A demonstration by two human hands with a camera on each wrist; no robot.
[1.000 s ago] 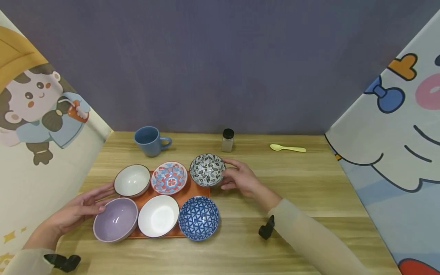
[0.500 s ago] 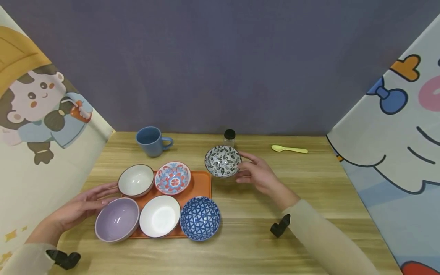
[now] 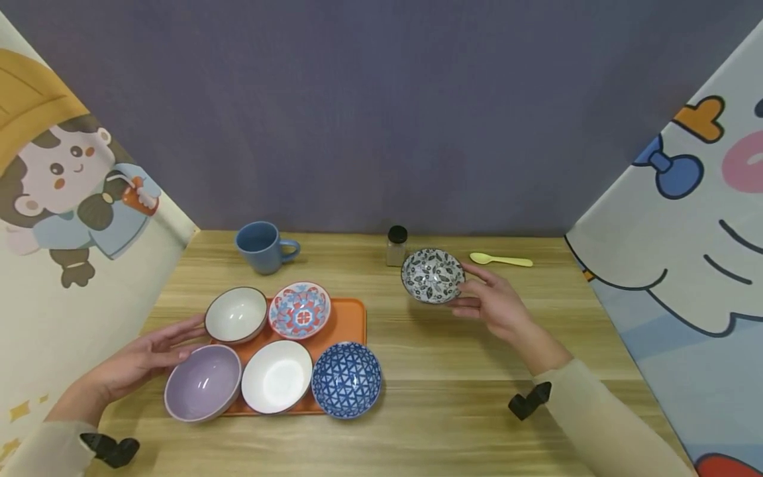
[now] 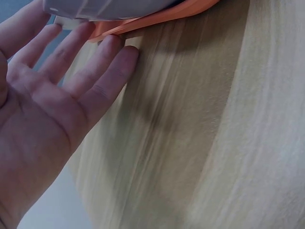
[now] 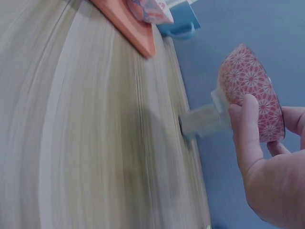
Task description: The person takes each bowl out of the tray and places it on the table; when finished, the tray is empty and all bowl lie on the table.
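A small bowl (image 3: 432, 275) with black-and-white leaves inside is held by its right side in my right hand (image 3: 497, 305). In the right wrist view, fingers and thumb pinch the red-patterned outside of this bowl (image 5: 248, 86), lifted off the table. My left hand (image 3: 134, 364) lies at the left end of the orange tray (image 3: 348, 318), fingers extended. Its thumb is by the rim of the purple bowl (image 3: 203, 383), its fingertips by the brown-rimmed white bowl (image 3: 236, 315); whether they touch I cannot tell. The left wrist view shows straight fingers beside the tray (image 4: 157, 24).
Also on the tray are a red-and-blue patterned bowl (image 3: 300, 310), a white bowl (image 3: 277, 377) and a blue triangle-patterned bowl (image 3: 347, 381). Along the back stand a blue mug (image 3: 260, 248) and a black-lidded jar (image 3: 396, 246); a yellow spoon (image 3: 501, 260) lies right. A dark wall (image 3: 381, 119) rises behind.
My right hand has carried the leaf-patterned bowl from the tray's back right corner to the right, past the jar, baring that corner. The left hand has stayed almost still.
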